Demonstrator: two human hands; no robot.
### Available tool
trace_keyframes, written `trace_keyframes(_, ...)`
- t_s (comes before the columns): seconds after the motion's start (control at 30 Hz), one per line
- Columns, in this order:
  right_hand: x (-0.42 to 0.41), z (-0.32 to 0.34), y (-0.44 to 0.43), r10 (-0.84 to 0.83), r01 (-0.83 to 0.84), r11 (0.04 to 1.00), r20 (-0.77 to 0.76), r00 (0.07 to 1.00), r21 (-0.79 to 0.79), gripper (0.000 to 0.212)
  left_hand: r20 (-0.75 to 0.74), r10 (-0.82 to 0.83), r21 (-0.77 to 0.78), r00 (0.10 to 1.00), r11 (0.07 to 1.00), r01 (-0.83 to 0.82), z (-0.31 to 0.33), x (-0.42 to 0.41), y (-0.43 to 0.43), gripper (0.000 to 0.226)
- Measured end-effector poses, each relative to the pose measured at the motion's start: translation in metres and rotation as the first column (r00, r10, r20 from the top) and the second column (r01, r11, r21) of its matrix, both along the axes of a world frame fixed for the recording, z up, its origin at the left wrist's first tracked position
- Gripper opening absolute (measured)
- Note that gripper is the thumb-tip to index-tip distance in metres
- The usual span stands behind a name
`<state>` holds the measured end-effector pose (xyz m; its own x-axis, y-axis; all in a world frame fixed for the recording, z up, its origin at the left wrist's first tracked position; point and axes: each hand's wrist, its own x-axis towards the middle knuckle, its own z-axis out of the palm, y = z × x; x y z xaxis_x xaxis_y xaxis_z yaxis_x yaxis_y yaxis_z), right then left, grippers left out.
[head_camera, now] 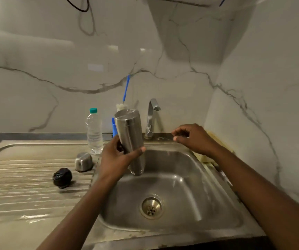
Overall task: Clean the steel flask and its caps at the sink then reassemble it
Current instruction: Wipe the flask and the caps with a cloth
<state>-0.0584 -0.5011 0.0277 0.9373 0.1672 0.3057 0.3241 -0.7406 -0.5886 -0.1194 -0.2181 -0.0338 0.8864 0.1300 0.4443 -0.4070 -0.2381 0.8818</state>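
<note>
My left hand grips the steel flask around its middle and holds it upside down over the sink basin, base up and mouth pointing down. My right hand hovers to the right of the tap with its fingers loosely curled, holding nothing. The steel outer cap and the black inner cap rest on the ribbed drainboard, left of the basin.
A clear plastic water bottle with a teal cap stands behind the steel cap. A blue-handled bottle brush leans against the marble wall behind the flask. The drain sits in the basin floor. A wall closes in on the right.
</note>
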Motion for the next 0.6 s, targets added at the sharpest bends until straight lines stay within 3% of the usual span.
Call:
trace_keyframes(0.2,0.056,-0.008,-0.075,-0.354,0.331,0.922,-0.092,0.931,-0.2,0.025,-0.095,-0.043,-0.093,0.995,0.995,0.034,-0.03,0.006,-0.002,0.054)
trace_keyframes(0.3,0.076,-0.026,-0.094,-0.457,0.423,0.88,-0.142,0.878,-0.215,0.029,-0.146,-0.047,-0.15,0.988,0.988,0.025,-0.041,0.012,0.002,0.052)
trace_keyframes(0.47,0.098,-0.049,-0.096,-0.534,0.461,0.83,-0.212,0.818,-0.313,0.058,-0.175,-0.031,-0.189,0.984,0.982,-0.003,-0.054,0.016,0.008,0.051)
trace_keyframes(0.6,0.108,-0.062,-0.095,-0.585,0.438,0.763,-0.219,0.781,-0.475,0.051,-0.176,-0.013,-0.184,0.984,0.983,-0.02,-0.06,0.019,0.01,0.052)
